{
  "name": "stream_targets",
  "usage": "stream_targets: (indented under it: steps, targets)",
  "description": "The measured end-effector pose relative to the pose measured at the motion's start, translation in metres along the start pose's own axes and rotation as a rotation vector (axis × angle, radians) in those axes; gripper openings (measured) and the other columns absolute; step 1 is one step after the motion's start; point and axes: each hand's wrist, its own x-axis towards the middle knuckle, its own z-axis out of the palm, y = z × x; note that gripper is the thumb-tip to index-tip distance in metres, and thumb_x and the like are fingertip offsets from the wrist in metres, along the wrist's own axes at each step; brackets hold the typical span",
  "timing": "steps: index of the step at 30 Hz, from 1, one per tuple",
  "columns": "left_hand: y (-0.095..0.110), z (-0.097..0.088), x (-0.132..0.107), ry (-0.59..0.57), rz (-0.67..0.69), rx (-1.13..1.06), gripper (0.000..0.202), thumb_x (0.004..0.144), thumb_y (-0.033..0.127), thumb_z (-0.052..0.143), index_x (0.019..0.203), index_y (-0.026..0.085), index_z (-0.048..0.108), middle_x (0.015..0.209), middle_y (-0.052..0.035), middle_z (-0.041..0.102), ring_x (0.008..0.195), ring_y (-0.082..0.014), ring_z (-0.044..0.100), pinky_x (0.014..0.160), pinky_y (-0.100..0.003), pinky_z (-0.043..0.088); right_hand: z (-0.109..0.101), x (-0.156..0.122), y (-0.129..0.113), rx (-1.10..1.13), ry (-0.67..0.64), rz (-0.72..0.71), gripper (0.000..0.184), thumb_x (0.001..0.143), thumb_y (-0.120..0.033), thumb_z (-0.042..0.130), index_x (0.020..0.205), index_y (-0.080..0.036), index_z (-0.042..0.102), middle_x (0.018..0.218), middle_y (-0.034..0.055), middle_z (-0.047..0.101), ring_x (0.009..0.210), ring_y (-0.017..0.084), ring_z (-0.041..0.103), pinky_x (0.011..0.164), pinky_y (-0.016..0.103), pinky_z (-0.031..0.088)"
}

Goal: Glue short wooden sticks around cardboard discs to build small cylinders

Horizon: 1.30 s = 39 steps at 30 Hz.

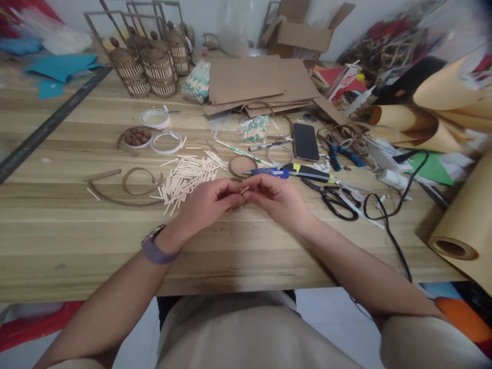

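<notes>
My left hand [209, 202] and my right hand [274, 200] meet fingertip to fingertip above the middle of the table. The pale end of a short wooden stick [245, 190] shows at the fingertips of my right hand. My left fingers are pinched together, and what they hold is mostly hidden; a dark brown edge shows just below them. A brown cardboard ring [243, 165] lies right behind the fingertips. Beside my left hand spreads a pile of short wooden sticks [188, 177]. Close behind my right hand lies a blue glue pen-like tool [269, 172].
Black scissors [340, 202], a yellow-black cutter [311, 172], a phone [305, 142] and a black cable [392, 230] lie to the right. Tape rolls [166, 142] and cardboard strips [126, 200] are left. Stick-covered lanterns [159, 72] and cardboard sheets [249, 79] stand behind.
</notes>
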Motion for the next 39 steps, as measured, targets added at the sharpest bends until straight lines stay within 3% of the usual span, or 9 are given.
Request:
stream_targets:
  steps: [4, 7, 10, 13, 19, 29, 39]
  targets:
    - [-0.001, 0.000, 0.001, -0.001, 0.019, 0.074, 0.024, 0.090, 0.041, 0.062, 0.082, 0.019, 0.068, 0.065, 0.0034, 0.064, 0.059, -0.0129, 0.059, 0.058, -0.024, 0.044, 0.000, 0.001, 0.012, 0.020, 0.022, -0.028, 0.011, 0.088, -0.032, 0.066, 0.088, -0.021, 0.066, 0.081, 0.0013, 0.067, 0.074, 0.015, 0.064, 0.069, 0.029, 0.053]
    - [-0.005, -0.009, 0.005, 0.056, 0.105, 0.300, 0.024, 0.088, 0.043, 0.066, 0.094, 0.020, 0.070, 0.084, -0.0017, 0.072, 0.078, -0.0194, 0.066, 0.074, -0.031, 0.051, -0.008, 0.001, 0.015, -0.078, 0.032, -0.036, 0.008, 0.090, -0.028, 0.061, 0.090, -0.020, 0.064, 0.080, 0.0020, 0.067, 0.073, 0.016, 0.063, 0.067, 0.028, 0.051]
    - [-0.017, -0.012, 0.009, 0.071, 0.226, 0.530, 0.058, 0.074, 0.046, 0.081, 0.122, 0.018, 0.063, 0.130, -0.0132, 0.063, 0.124, -0.0324, 0.056, 0.106, -0.046, 0.043, -0.015, -0.001, 0.014, -0.228, -0.011, -0.050, 0.008, 0.092, -0.025, 0.058, 0.092, -0.020, 0.064, 0.078, 0.0016, 0.069, 0.070, 0.016, 0.063, 0.066, 0.027, 0.048]
    - [-0.033, -0.006, 0.011, -0.044, 0.216, 0.641, 0.086, 0.068, 0.039, 0.087, 0.140, 0.014, 0.048, 0.147, -0.0195, 0.049, 0.137, -0.0362, 0.044, 0.115, -0.050, 0.036, -0.017, -0.004, 0.013, -0.350, -0.065, -0.079, 0.007, 0.091, -0.024, 0.058, 0.091, -0.021, 0.065, 0.080, 0.0017, 0.070, 0.071, 0.016, 0.062, 0.067, 0.026, 0.047]
    - [-0.044, 0.003, 0.011, -0.109, 0.182, 0.646, 0.096, 0.070, 0.038, 0.085, 0.149, 0.017, 0.035, 0.155, -0.0199, 0.039, 0.143, -0.0351, 0.037, 0.118, -0.051, 0.032, -0.018, -0.006, 0.017, -0.442, -0.128, -0.103, 0.010, 0.092, -0.025, 0.057, 0.092, -0.021, 0.066, 0.085, 0.0030, 0.072, 0.071, 0.016, 0.062, 0.066, 0.026, 0.046]
    - [-0.048, 0.002, 0.014, -0.104, 0.208, 0.625, 0.083, 0.078, 0.037, 0.078, 0.148, 0.018, 0.037, 0.152, -0.0172, 0.044, 0.141, -0.0340, 0.041, 0.117, -0.051, 0.034, -0.012, -0.006, 0.021, -0.454, -0.174, -0.133, 0.008, 0.089, -0.019, 0.059, 0.092, -0.020, 0.066, 0.083, 0.0031, 0.072, 0.070, 0.016, 0.063, 0.064, 0.026, 0.047]
    - [-0.046, 0.003, 0.013, -0.091, 0.204, 0.655, 0.080, 0.077, 0.033, 0.078, 0.145, 0.015, 0.040, 0.150, -0.0170, 0.046, 0.139, -0.0334, 0.042, 0.116, -0.050, 0.034, -0.010, -0.007, 0.024, -0.448, -0.178, -0.117, 0.010, 0.088, -0.017, 0.058, 0.094, -0.021, 0.066, 0.084, 0.0029, 0.072, 0.073, 0.017, 0.065, 0.067, 0.027, 0.048]
